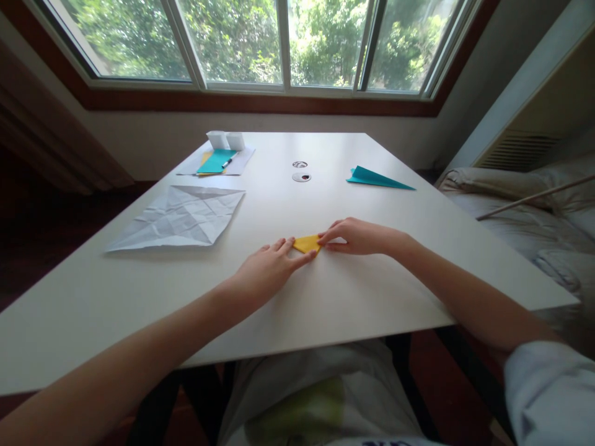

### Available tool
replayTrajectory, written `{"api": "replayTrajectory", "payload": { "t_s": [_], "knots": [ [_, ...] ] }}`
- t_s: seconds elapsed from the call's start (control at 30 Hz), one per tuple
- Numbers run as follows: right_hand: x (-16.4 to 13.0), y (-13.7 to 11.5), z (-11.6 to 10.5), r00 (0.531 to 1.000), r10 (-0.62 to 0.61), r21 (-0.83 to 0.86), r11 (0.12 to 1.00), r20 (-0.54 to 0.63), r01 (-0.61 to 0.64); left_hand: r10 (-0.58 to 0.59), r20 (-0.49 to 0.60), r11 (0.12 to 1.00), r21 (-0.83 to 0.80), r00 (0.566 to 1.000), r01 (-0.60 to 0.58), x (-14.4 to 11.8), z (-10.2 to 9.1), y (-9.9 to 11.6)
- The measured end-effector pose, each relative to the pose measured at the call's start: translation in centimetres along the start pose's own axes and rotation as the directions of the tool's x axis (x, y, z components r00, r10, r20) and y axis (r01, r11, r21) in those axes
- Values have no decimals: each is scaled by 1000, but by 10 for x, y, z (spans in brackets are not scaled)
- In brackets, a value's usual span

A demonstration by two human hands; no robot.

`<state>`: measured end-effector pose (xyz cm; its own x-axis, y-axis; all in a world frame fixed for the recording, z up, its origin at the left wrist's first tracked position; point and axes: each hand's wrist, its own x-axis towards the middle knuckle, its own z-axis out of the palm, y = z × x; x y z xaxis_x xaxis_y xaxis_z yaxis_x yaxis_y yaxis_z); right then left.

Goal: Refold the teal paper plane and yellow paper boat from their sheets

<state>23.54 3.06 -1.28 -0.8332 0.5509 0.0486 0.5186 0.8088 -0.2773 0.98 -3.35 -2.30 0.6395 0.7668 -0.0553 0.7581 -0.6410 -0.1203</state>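
A small piece of folded yellow paper (pixel 307 243) lies on the white table in front of me, with slanted edges. My left hand (pixel 267 272) holds it from the left, fingertips at its left corner and thumb along its lower edge. From the other side, my right hand (pixel 356 237) pinches its right end between thumb and fingers. The tips of both hands cover parts of the paper's edges, so its full outline is hidden.
On the white table (pixel 116 322), a creased white sheet (pixel 181 217) lies left. Behind it are teal paper (pixel 217 161), a pen (pixel 229 160) and two white containers (pixel 225 140). Two round discs (pixel 301 177) lie mid-table. A teal paper plane (pixel 376 178) sits right.
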Motion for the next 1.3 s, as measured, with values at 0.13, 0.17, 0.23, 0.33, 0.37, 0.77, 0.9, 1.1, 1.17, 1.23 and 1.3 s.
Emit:
{"api": "replayTrajectory", "payload": {
  "t_s": [0.13, 0.17, 0.23, 0.33, 0.37, 0.77, 0.9, 1.1, 1.17, 1.23, 1.3],
  "knots": [
    [0, -4, -1, 998, 54, 0, 999, 10, -54, -53, 18, 999, -3, 998, 53, -3, -2, 4],
    [0, -5, -1, 998, 60, -7, 998, 4, -60, -56, 23, 998, -5, 998, 56, -2, -3, 4],
    [-1, -8, 0, 998, 61, -28, 998, -17, -62, -54, 24, 998, -16, 998, 55, -2, -4, 4],
    [-1, -9, 2, 997, 58, -56, 997, -40, -61, -64, 30, 998, -25, 998, 65, -2, -6, 5],
    [-1, -9, 2, 997, 60, -65, 996, -42, -63, -74, 38, 997, -24, 997, 75, -2, -6, 5],
    [-3, -12, 1, 993, 112, -45, 993, 23, -110, -109, 66, 986, 133, 992, 99, -5, -6, 10],
    [-5, -10, -1, 988, 141, -19, 990, 64, -140, -109, 72, 985, 141, 991, 98, -5, -7, 10],
    [-12, -3, -2, 977, 150, -87, 987, 154, -138, -117, 80, 989, 96, 990, 109, -5, -7, 10],
    [-13, -3, -1, 978, 129, -93, 989, 164, -115, -125, 75, 989, 93, 989, 118, -5, -7, 10],
    [-13, -4, -1, 979, 118, -96, 990, 168, -103, -124, 64, 988, 97, 990, 117, -5, -8, 10],
    [-11, -5, -1, 980, 119, -96, 990, 158, -105, -117, 59, 989, 102, 991, 111, -4, -8, 11]
  ]
}}
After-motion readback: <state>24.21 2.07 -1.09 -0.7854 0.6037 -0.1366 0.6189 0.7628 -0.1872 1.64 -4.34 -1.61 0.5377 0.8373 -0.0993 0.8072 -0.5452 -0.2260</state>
